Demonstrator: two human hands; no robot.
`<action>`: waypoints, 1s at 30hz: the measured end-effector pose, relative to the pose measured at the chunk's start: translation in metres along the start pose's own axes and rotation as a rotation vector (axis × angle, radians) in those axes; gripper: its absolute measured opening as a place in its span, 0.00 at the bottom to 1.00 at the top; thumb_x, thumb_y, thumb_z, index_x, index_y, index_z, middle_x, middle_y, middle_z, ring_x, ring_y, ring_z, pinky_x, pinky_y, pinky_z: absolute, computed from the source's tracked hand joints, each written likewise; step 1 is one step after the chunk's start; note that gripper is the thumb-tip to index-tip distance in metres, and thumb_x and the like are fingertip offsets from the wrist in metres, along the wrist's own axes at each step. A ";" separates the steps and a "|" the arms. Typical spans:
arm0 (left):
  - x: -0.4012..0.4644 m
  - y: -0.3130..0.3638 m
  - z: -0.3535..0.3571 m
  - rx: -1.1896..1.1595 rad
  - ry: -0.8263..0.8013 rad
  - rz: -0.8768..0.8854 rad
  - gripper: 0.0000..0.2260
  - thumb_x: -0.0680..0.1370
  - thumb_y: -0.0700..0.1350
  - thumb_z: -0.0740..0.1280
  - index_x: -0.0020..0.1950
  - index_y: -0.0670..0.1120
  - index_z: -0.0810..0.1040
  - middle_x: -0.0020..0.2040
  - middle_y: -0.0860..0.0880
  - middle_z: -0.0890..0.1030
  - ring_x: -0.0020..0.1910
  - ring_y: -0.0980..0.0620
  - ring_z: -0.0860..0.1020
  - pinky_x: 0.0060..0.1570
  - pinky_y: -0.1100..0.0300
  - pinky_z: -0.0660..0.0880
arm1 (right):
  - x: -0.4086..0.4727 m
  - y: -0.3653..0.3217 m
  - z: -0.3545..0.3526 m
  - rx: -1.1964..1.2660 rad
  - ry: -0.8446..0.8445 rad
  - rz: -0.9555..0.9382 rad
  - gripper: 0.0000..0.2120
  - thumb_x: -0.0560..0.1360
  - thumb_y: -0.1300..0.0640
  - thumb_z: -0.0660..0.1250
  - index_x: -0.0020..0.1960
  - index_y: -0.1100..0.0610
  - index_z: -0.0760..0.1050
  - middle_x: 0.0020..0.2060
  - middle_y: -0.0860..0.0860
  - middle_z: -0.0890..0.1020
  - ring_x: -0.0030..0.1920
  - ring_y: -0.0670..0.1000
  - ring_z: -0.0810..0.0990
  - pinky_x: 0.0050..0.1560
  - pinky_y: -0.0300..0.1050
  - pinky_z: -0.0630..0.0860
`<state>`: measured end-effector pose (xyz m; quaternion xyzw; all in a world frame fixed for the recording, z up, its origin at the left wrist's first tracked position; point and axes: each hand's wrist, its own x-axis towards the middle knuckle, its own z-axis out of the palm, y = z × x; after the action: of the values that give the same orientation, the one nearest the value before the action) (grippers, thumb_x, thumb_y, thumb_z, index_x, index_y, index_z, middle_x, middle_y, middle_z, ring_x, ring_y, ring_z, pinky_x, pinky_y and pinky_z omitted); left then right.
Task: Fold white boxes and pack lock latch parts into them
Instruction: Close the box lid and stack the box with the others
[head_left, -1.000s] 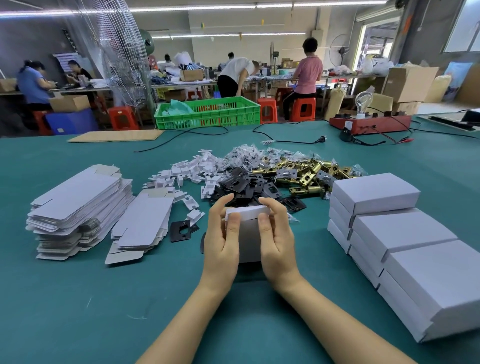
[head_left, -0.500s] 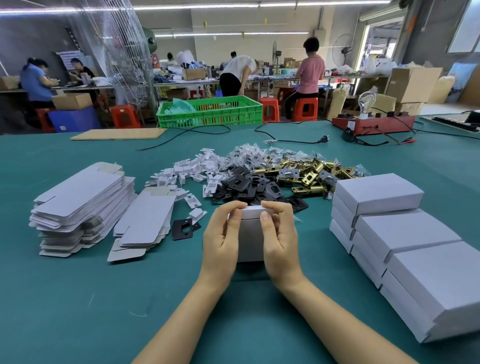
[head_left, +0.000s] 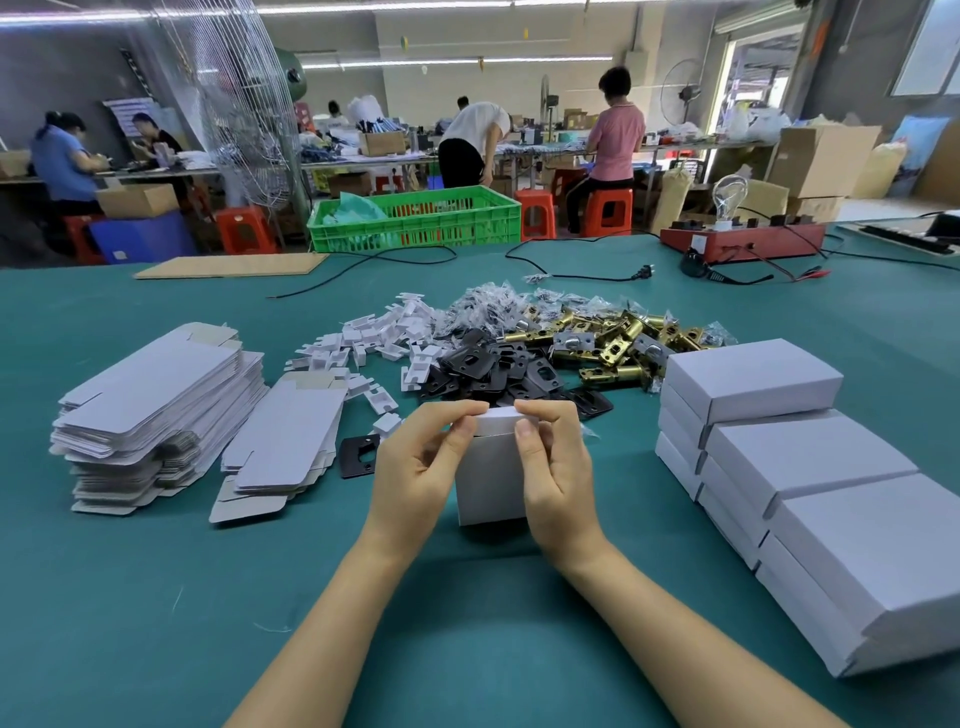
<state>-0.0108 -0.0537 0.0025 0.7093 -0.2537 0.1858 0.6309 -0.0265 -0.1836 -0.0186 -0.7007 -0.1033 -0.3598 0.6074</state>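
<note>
- On the left of the green bench (head_left: 130, 597) we see two stacks of flat box blanks (head_left: 156, 410), not yet folded.
- In the middle, our left hand (head_left: 415, 467) and right hand (head_left: 558, 478) hold a white box (head_left: 488, 488) that stands upright on the bench; the fingers (head_left: 457, 410) of both hands curl over its top flap, with the thumbs pinching it from the near side. We cannot tell what is inside.
- Behind the box lie white plastic pieces (head_left: 374, 343), black plates (head_left: 488, 369) and brass latch parts (head_left: 608, 343) in loose heaps.
- Farther back, a green crate (head_left: 415, 223) holds pale green bags.
- On the right, closed white boxes (head_left: 779, 457) are stacked in stepped rows.
</note>
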 end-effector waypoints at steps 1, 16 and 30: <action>0.000 -0.001 0.000 0.003 -0.001 0.020 0.08 0.79 0.41 0.65 0.52 0.52 0.81 0.48 0.60 0.83 0.45 0.62 0.79 0.40 0.72 0.73 | 0.000 0.000 0.000 -0.001 -0.001 -0.007 0.08 0.78 0.58 0.59 0.52 0.45 0.71 0.44 0.48 0.77 0.43 0.43 0.75 0.45 0.33 0.69; -0.002 -0.020 0.002 0.173 -0.020 0.279 0.07 0.81 0.44 0.61 0.56 0.49 0.76 0.52 0.55 0.78 0.53 0.62 0.77 0.52 0.69 0.73 | 0.000 0.007 -0.006 -0.039 -0.051 -0.128 0.06 0.78 0.53 0.57 0.53 0.49 0.70 0.46 0.47 0.75 0.46 0.42 0.74 0.50 0.33 0.70; -0.013 -0.033 0.008 0.129 -0.125 -0.037 0.27 0.78 0.49 0.68 0.68 0.71 0.58 0.49 0.59 0.81 0.42 0.62 0.80 0.44 0.71 0.74 | 0.007 0.014 -0.007 -0.109 -0.109 -0.086 0.06 0.79 0.59 0.62 0.52 0.48 0.69 0.46 0.44 0.73 0.44 0.38 0.73 0.48 0.28 0.69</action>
<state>-0.0021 -0.0573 -0.0328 0.7631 -0.2670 0.1454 0.5703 -0.0162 -0.1958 -0.0251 -0.7463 -0.1465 -0.3519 0.5457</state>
